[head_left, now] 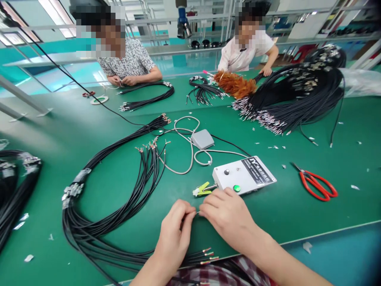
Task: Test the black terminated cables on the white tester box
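My left hand (174, 234) and my right hand (228, 214) meet near the table's front edge, both pinching one thin wire end (197, 213) between their fingertips. A bundle of black cables (119, 206) loops to the left of my hands, with stripped ends (208, 256) lying under my left wrist. Just beyond my right hand sits a white control box (253, 172) with a green button (236, 188), and a yellow-green clip (202, 189) sticks out of its left end.
A grey foot pedal (202, 139) with a grey cord lies mid-table. Red scissors (317, 184) lie at the right. Two people work across the green table (297, 214), among more black cable bundles (297, 99) and an orange feather duster (236, 84).
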